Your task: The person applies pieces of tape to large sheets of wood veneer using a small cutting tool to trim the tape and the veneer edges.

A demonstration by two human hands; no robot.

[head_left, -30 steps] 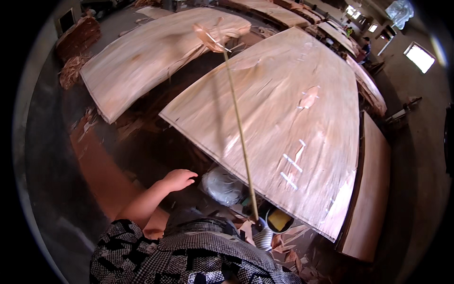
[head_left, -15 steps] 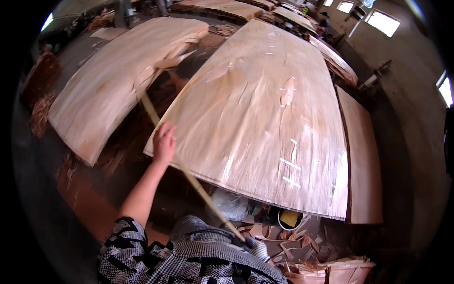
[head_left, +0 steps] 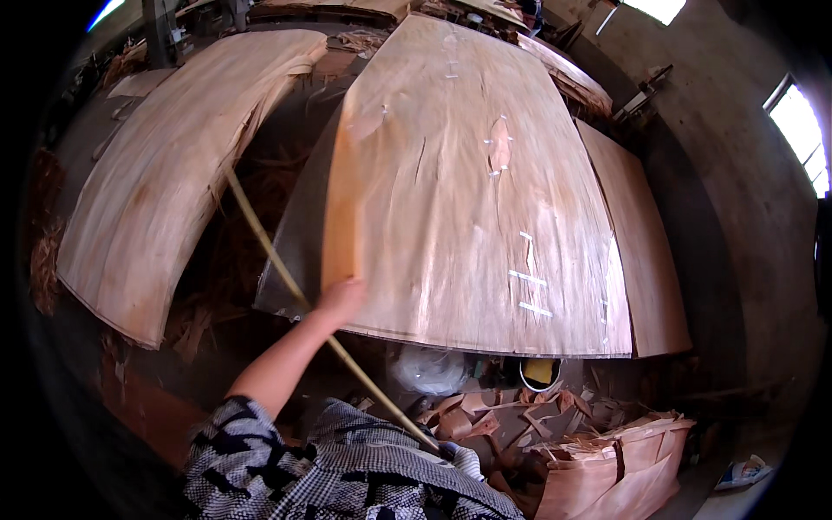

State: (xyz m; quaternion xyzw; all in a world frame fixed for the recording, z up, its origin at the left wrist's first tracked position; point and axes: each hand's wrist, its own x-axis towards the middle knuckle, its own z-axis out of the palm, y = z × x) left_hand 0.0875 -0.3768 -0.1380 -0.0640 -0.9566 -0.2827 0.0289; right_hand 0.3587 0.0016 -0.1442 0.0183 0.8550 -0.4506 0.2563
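A large pale wood veneer sheet (head_left: 451,199) lies on a stack in front of me, with white tape strips and a patched split on its right half. My left hand (head_left: 340,301) is closed on its near left edge. That edge is lifted and folded over to the right, baring a dark grey surface (head_left: 299,217) beneath. Low in the view, my right hand (head_left: 452,452), mostly hidden by my clothing, is closed around the near end of a long thin bamboo stick (head_left: 269,245). The stick slants away to the left, passing under my left forearm, its far end by another veneer stack.
To the left stands a second veneer stack (head_left: 165,182). A narrower veneer panel (head_left: 637,243) lies along the right side. Nearer are a clear plastic bag (head_left: 429,368), a bucket with something yellow (head_left: 539,374), veneer scraps (head_left: 468,416) and a scrap bundle (head_left: 607,477).
My left hand has closed on the sheet's near left edge and pulled it up and rightward, folding it over. My right hand still holds the stick. The view has shifted right.
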